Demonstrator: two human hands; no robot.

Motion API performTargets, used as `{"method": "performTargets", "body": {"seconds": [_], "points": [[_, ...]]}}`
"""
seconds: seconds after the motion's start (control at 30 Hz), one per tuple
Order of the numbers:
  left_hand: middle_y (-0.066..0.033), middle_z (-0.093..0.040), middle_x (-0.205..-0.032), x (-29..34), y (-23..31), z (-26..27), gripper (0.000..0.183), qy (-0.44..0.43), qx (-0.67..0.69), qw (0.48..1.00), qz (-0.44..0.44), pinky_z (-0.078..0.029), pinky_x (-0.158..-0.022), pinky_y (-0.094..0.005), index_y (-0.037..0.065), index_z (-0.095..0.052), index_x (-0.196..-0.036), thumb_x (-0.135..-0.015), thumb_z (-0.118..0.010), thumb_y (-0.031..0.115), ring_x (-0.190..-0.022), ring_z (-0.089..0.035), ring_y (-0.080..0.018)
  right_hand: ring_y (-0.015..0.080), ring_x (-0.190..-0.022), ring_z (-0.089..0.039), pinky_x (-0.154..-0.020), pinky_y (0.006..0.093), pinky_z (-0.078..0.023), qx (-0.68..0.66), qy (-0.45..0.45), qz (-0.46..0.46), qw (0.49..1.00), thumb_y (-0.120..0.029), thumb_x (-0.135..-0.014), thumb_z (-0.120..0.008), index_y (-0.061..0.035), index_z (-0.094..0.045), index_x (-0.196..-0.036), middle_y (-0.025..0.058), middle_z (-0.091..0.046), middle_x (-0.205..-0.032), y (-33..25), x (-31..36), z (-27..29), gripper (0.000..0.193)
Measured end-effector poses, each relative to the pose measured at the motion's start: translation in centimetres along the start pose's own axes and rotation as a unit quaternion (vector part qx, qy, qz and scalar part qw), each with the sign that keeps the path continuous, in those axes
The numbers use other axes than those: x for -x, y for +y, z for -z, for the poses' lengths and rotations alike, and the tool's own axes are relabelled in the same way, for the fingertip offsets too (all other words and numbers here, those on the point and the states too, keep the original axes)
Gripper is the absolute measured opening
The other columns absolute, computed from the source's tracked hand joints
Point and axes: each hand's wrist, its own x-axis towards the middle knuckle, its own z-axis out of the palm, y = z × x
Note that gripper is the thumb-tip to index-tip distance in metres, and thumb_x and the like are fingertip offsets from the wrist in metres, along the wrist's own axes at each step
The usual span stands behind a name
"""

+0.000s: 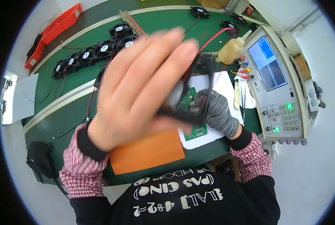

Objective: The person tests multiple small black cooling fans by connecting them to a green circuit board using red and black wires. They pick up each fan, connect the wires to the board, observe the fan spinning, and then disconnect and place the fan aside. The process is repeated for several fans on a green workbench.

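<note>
Close to the camera, my bare left hand point(137, 88), smeared by motion, is closed on a square black cooling fan point(191, 118). A red wire point(213, 38) rises from the fan in a curve. Behind the fan, partly seen through its frame, my right hand point(220, 112) wears a grey knit glove. Its fingers are curled together over a green circuit board point(196, 132); whatever they pinch is too small to make out. The board lies on white sheets point(212, 139), and the fan hides part of it.
Several black fans point(86, 55) stand in a row on the green bench at the far left. At right is a test instrument point(287, 127) with a lit screen; a squeeze bottle point(228, 50) and tweezers point(243, 101) are beside it. An orange sheet point(148, 153) lies in front.
</note>
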Motion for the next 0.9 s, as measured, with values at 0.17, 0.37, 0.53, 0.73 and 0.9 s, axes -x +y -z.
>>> {"method": "performTargets", "body": {"seconds": [0.17, 0.37, 0.53, 0.73, 0.9], "points": [[-0.0250, -0.041, -0.147, 2.1, -11.8, -9.9, 0.090, -0.012, -0.115, 0.978, 0.171, -0.038, -0.108, -0.0424, -0.004, -0.033, -0.146, -0.080, -0.075, 0.041, -0.133, -0.044, -0.0382, 0.0208, -0.081, -0.066, -0.074, 0.0311, -0.053, -0.151, 0.086, -0.092, 0.981, -0.010, -0.083, -0.075, -0.0044, -0.066, -0.095, 0.0077, -0.065, -0.086, -0.2, 0.3, -0.4, 0.016], [-0.0188, -0.054, -0.117, 5.9, -15.6, -9.9, 0.081, -0.204, -0.106, 0.930, 0.286, -0.040, -0.094, -0.0498, -0.001, -0.048, -0.130, -0.063, -0.081, 0.029, -0.112, -0.049, -0.0382, 0.0182, -0.086, -0.065, -0.075, 0.0291, -0.053, -0.125, 0.163, -0.018, 0.979, -0.013, -0.085, -0.075, -0.0037, -0.064, -0.110, 0.0096, -0.065, -0.098, 0.4, 0.3, 0.4, 0.029], [-0.0122, -0.054, -0.118, 0.0, -1.2, -2.3, 0.056, -0.320, 0.302, 0.897, 0.048, -0.039, -0.099, -0.0440, 0.009, -0.058, -0.117, -0.064, -0.072, 0.016, -0.114, -0.050, -0.0328, 0.0335, -0.120, -0.055, -0.094, 0.0410, -0.050, -0.009, 0.144, 0.048, 0.988, -0.008, -0.082, -0.070, -0.0085, -0.047, -0.139, 0.0176, -0.049, -0.141, -2.7, -1.3, 0.4, 0.061], [-0.0047, -0.053, -0.125, 4.7, 2.0, 3.1, 0.038, -0.488, 0.315, 0.808, -0.097, -0.039, -0.103, -0.0482, 0.015, -0.060, -0.116, -0.078, -0.060, 0.009, -0.131, -0.042, -0.0323, 0.0309, -0.106, -0.057, -0.093, 0.0421, -0.044, 0.128, -0.127, 0.230, 0.956, -0.021, -0.082, -0.061, -0.0099, -0.063, -0.117, 0.0113, -0.059, -0.108, -5.5, -0.6, 1.0, 0.037], [-0.0091, -0.055, -0.126, 6.7, -1.7, 5.9, 0.048, -0.363, -0.225, 0.897, 0.115, -0.038, -0.101, -0.0489, 0.008, -0.060, -0.111, -0.065, -0.064, -0.005, -0.132, -0.042, -0.0356, 0.0284, -0.094, -0.056, -0.083, 0.0433, -0.045, 0.299, -0.042, 0.020, 0.953, -0.019, -0.078, -0.066, -0.0098, -0.072, -0.084, 0.0077, -0.060, -0.096, -2.0, -0.8, 2.9, 0.013]]}}
